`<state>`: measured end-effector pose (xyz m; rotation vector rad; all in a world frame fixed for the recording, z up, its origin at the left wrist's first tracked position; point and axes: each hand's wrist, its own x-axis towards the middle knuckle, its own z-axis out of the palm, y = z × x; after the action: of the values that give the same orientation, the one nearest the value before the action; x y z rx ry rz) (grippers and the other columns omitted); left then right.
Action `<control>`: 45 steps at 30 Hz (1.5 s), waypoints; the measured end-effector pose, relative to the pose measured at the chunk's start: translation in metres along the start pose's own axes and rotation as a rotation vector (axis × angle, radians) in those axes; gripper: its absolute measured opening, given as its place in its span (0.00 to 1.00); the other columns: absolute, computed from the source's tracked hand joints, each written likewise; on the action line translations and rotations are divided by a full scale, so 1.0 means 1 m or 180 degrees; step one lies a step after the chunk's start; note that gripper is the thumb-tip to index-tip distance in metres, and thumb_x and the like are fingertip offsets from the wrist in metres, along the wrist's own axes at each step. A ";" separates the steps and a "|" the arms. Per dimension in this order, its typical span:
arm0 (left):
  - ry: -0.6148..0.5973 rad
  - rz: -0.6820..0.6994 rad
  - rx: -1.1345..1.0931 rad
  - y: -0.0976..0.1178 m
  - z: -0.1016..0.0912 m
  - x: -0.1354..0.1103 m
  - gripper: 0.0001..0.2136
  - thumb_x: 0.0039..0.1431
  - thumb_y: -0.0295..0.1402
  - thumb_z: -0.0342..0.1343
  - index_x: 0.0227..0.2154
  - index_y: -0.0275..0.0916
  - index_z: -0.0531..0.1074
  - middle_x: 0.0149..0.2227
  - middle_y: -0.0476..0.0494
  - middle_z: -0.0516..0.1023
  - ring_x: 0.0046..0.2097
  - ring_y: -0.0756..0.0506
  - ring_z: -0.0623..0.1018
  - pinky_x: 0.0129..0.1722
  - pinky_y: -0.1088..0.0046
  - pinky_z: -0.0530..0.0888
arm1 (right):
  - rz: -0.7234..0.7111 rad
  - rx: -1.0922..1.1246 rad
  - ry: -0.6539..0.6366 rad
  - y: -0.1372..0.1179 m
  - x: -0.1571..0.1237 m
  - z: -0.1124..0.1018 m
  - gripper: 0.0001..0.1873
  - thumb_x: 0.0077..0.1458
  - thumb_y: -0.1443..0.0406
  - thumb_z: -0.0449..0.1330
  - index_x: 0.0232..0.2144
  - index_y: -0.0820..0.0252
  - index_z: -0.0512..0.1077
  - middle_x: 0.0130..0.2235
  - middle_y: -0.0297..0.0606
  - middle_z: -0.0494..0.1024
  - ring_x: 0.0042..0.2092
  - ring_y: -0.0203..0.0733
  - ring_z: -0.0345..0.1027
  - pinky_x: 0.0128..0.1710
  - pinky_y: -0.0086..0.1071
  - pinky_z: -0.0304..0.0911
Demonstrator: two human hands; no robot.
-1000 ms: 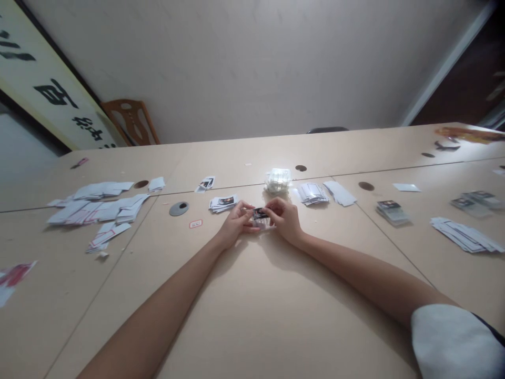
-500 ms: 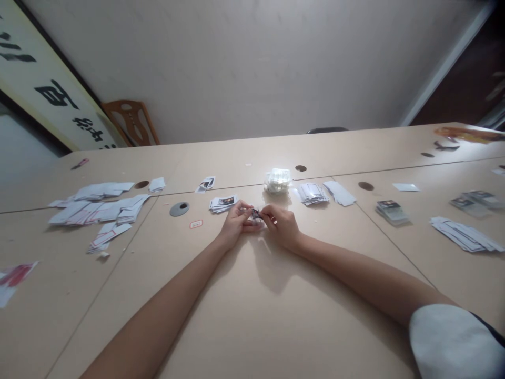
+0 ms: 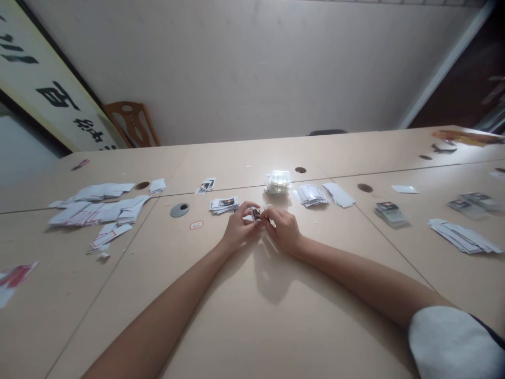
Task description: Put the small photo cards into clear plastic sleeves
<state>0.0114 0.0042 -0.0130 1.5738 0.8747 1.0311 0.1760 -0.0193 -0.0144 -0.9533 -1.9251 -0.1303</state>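
Note:
A small card with a dark printed picture (image 3: pixel 256 214) is held above the table between both hands. My left hand (image 3: pixel 237 227) is closed on its left side, thumb below and fingers above. My right hand (image 3: pixel 284 229) pinches its right edge with thumb and fingertips. Fingers cover most of the card, and I cannot tell whether a clear sleeve is around it. Left of the hands lies a stack of picture cards (image 3: pixel 224 205). Just beyond them sits a pile of clear plastic sleeves (image 3: pixel 278 182).
Stacks of white slips (image 3: pixel 98 210) spread over the left of the table. To the right lie white cards (image 3: pixel 312 195), a sleeved card stack (image 3: pixel 391 214) and a fanned row of slips (image 3: pixel 463 235). Scissors (image 3: pixel 81 165) rest far left. Round cable holes (image 3: pixel 180 210) break the tabletop.
The left fingers have shifted and lifted a little around the card, which has turned slightly. Both hands stay in nearly the same place; the piles are unmoved.

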 end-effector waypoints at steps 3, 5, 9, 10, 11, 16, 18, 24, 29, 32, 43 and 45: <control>0.0228 0.0323 0.0818 -0.001 0.001 -0.001 0.15 0.49 0.30 0.59 0.41 0.39 0.68 0.36 0.50 0.76 0.27 0.54 0.75 0.27 0.81 0.73 | -0.0099 0.0124 0.0034 -0.001 -0.001 0.001 0.08 0.62 0.70 0.51 0.29 0.58 0.65 0.27 0.36 0.72 0.29 0.38 0.64 0.30 0.29 0.57; 0.0351 0.0419 0.1107 0.000 0.003 -0.002 0.13 0.49 0.28 0.57 0.40 0.39 0.68 0.36 0.50 0.76 0.27 0.54 0.75 0.28 0.81 0.73 | -0.0163 0.0182 0.0064 -0.001 -0.001 0.002 0.08 0.61 0.70 0.52 0.29 0.58 0.65 0.27 0.36 0.72 0.29 0.38 0.64 0.30 0.30 0.57; 0.0439 0.0399 0.1247 0.003 0.005 -0.003 0.12 0.49 0.29 0.56 0.38 0.40 0.67 0.32 0.52 0.76 0.26 0.53 0.75 0.27 0.80 0.73 | -0.0244 0.0276 -0.0066 0.000 -0.002 0.004 0.08 0.60 0.71 0.51 0.30 0.58 0.65 0.29 0.38 0.74 0.30 0.39 0.67 0.31 0.31 0.59; 0.0436 0.0396 0.1231 0.004 0.004 -0.003 0.11 0.49 0.29 0.56 0.38 0.40 0.66 0.31 0.52 0.76 0.27 0.52 0.76 0.27 0.80 0.73 | -0.0249 0.0294 -0.0093 0.000 -0.002 0.005 0.08 0.60 0.71 0.51 0.30 0.58 0.65 0.29 0.38 0.74 0.31 0.40 0.68 0.31 0.31 0.60; 0.0432 0.0390 0.1198 0.004 0.004 -0.003 0.11 0.49 0.29 0.56 0.38 0.40 0.66 0.31 0.52 0.76 0.27 0.52 0.76 0.27 0.80 0.73 | -0.0250 0.0301 -0.0108 0.000 -0.002 0.005 0.08 0.61 0.71 0.51 0.30 0.58 0.65 0.29 0.39 0.74 0.31 0.40 0.68 0.32 0.31 0.60; 0.0432 0.0324 0.0985 0.004 0.002 -0.002 0.13 0.46 0.28 0.57 0.37 0.40 0.67 0.33 0.50 0.77 0.27 0.52 0.75 0.24 0.82 0.70 | -0.0267 0.0198 -0.0136 -0.002 -0.001 0.004 0.10 0.62 0.70 0.49 0.28 0.57 0.65 0.27 0.37 0.73 0.30 0.39 0.66 0.31 0.31 0.59; 0.0436 0.0339 0.0975 0.003 0.002 -0.002 0.13 0.46 0.27 0.56 0.37 0.40 0.67 0.34 0.50 0.78 0.28 0.52 0.75 0.25 0.82 0.70 | -0.0298 0.0145 -0.0106 -0.003 -0.001 0.003 0.11 0.62 0.70 0.49 0.27 0.58 0.65 0.25 0.36 0.72 0.29 0.39 0.65 0.29 0.31 0.58; 0.0382 0.0396 0.1055 0.002 0.002 -0.001 0.12 0.46 0.25 0.54 0.36 0.40 0.66 0.32 0.51 0.77 0.27 0.53 0.73 0.26 0.82 0.70 | -0.0374 0.0156 -0.0042 -0.005 0.000 0.001 0.10 0.61 0.71 0.51 0.27 0.58 0.64 0.25 0.36 0.71 0.28 0.38 0.64 0.28 0.29 0.56; 0.0348 0.0379 0.1031 0.001 0.001 0.000 0.12 0.46 0.25 0.54 0.36 0.40 0.65 0.30 0.53 0.76 0.26 0.53 0.73 0.25 0.82 0.70 | -0.0357 0.0186 -0.0057 -0.007 0.000 0.001 0.11 0.61 0.71 0.51 0.26 0.58 0.64 0.24 0.35 0.70 0.27 0.38 0.62 0.28 0.29 0.56; 0.0350 0.0365 0.1022 0.000 0.001 0.000 0.12 0.46 0.26 0.54 0.36 0.40 0.65 0.31 0.52 0.77 0.28 0.52 0.75 0.25 0.82 0.70 | -0.0299 0.0261 -0.0077 -0.007 -0.001 0.002 0.11 0.61 0.70 0.51 0.26 0.57 0.63 0.24 0.35 0.70 0.27 0.38 0.62 0.28 0.30 0.57; 0.0374 0.0313 0.1002 0.000 0.000 0.001 0.14 0.42 0.23 0.53 0.34 0.40 0.65 0.30 0.53 0.77 0.23 0.54 0.73 0.21 0.84 0.64 | -0.0123 0.0446 -0.0097 -0.013 -0.002 0.001 0.12 0.61 0.70 0.51 0.25 0.57 0.63 0.25 0.35 0.69 0.26 0.37 0.61 0.27 0.30 0.57; 0.0393 0.0322 0.0995 0.000 0.000 0.001 0.14 0.41 0.23 0.53 0.35 0.40 0.66 0.30 0.53 0.77 0.23 0.54 0.72 0.22 0.83 0.65 | -0.0114 0.0475 -0.0095 -0.014 -0.003 0.001 0.11 0.61 0.70 0.51 0.25 0.57 0.63 0.25 0.35 0.70 0.27 0.37 0.62 0.27 0.30 0.57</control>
<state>0.0120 0.0050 -0.0126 1.8452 1.0911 1.1126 0.1668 -0.0304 -0.0126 -0.8260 -1.9503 0.0070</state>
